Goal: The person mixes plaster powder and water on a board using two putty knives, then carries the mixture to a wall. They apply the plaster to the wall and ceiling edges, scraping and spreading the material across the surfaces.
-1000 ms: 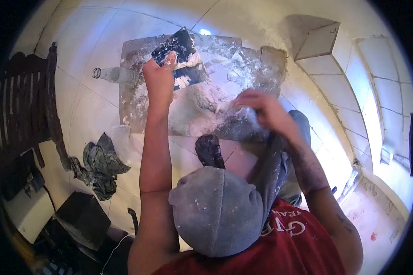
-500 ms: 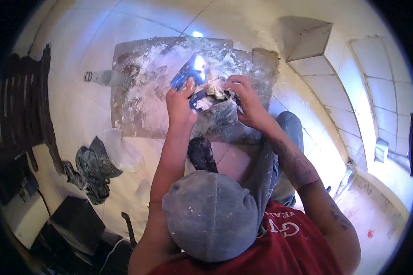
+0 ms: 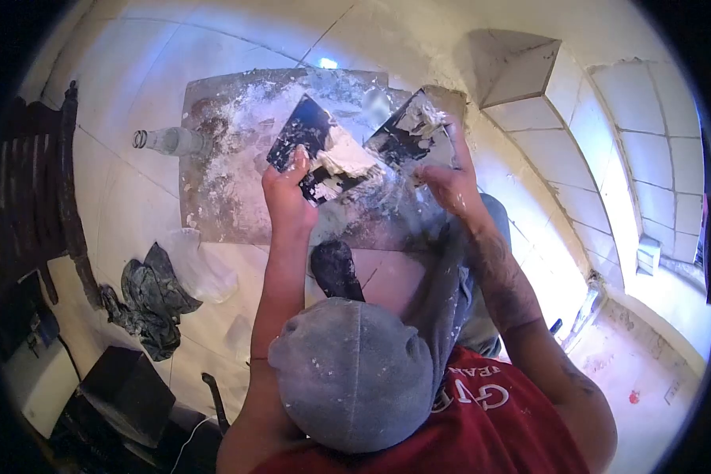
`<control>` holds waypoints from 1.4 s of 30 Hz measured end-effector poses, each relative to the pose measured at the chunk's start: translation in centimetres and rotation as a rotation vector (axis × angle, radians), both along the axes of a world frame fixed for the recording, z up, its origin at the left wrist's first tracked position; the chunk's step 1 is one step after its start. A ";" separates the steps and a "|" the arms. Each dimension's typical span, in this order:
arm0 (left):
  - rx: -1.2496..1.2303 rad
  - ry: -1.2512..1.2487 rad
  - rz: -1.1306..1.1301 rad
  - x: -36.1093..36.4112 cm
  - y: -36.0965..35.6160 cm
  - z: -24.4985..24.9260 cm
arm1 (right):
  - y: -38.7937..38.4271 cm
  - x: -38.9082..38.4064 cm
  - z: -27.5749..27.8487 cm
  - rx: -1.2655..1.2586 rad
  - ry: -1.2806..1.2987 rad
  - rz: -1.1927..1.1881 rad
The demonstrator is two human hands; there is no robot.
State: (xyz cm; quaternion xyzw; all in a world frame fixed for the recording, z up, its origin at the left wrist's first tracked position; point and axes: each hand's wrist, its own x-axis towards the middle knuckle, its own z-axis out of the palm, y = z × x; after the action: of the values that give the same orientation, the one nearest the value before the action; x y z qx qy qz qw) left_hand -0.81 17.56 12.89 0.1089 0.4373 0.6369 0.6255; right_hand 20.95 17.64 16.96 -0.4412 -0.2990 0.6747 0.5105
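My left hand point(image 3: 289, 192) is closed on the near corner of a dark, flat putty spreader point(image 3: 301, 127). A thick heap of off-white putty point(image 3: 346, 156) lies across its right part. In my right hand point(image 3: 449, 180) is a second dark putty spreader point(image 3: 395, 144), gripped by its right side, with putty smeared over its face. The two spreaders come close together at the putty, both over a stained board point(image 3: 237, 205) on the floor.
A clear glass bottle point(image 3: 170, 141) lies at the board's left edge. Crumpled black plastic point(image 3: 152, 296) and a whitish plastic bag point(image 3: 201, 265) are on the tiles. A dark wooden chair point(image 3: 35, 182) stands left; a tiled ledge point(image 3: 584, 158) rises on the right.
The left spreader has turned from tilted and shiny to showing its putty-covered face. My right hand has moved right and turned, bringing its spreader's smeared face into view.
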 end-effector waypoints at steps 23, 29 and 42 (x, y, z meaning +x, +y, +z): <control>0.053 0.610 -0.298 -0.8 2.6 -1.0 | 3.5 1.6 -1.7 0.612 -0.814 0.465; 0.082 0.931 -0.311 0.7 5.1 -1.1 | 5.0 -2.6 -1.6 0.644 -1.064 0.623; 0.245 1.213 0.099 -2.9 9.1 3.0 | 1.1 -1.8 -4.1 0.545 -1.090 0.792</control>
State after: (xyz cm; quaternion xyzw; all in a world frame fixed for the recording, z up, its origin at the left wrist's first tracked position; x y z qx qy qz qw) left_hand -3.67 26.65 15.92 0.5023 0.6431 0.5353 0.2183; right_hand 19.18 18.74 12.84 -0.4304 -0.8057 0.3949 0.0980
